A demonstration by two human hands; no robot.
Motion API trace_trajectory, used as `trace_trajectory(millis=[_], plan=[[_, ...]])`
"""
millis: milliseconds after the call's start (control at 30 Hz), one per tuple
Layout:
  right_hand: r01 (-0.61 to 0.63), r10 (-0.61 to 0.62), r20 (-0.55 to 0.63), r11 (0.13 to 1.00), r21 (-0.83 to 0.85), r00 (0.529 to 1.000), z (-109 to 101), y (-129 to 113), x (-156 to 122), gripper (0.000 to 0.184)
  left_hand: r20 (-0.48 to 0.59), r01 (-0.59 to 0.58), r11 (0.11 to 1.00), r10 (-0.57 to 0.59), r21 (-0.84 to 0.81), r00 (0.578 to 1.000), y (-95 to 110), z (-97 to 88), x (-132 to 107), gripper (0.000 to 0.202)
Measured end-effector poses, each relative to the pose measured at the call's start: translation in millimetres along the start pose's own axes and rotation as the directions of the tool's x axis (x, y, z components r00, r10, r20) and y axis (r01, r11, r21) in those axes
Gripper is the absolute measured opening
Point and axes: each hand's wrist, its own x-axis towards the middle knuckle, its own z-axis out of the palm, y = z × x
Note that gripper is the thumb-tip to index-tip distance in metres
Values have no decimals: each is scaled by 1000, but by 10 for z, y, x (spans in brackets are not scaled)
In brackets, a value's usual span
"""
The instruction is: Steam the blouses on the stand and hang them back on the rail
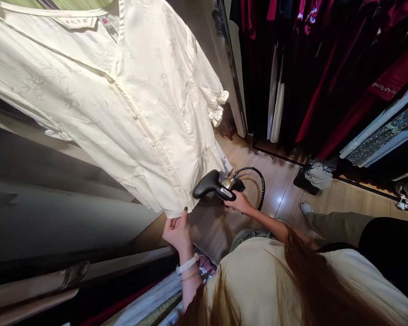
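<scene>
A cream-white buttoned blouse hangs in front of me, its hem low in the middle. My left hand pinches the bottom edge of the hem and holds it taut. My right hand is wrapped round the handle of a black garment steamer head. The steamer's nozzle points at the lower right part of the blouse, close to the fabric. A black ribbed hose curls from the steamer towards the floor.
A rail of dark red and black garments hangs at the right over a wooden floor. A grey cloth bundle lies on the floor. More folded fabrics lie below my left arm.
</scene>
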Motion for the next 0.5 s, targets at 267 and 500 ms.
trace_trajectory(millis=[267, 500], plan=[[-6, 8, 62, 999, -37, 998, -38, 21, -41, 26, 0, -7, 999, 7, -41, 1000, -58, 4, -3, 47], [33, -32, 16, 996, -86, 999, -58, -66, 25, 33, -12, 0, 997, -1, -72, 1000, -53, 0, -35, 45]])
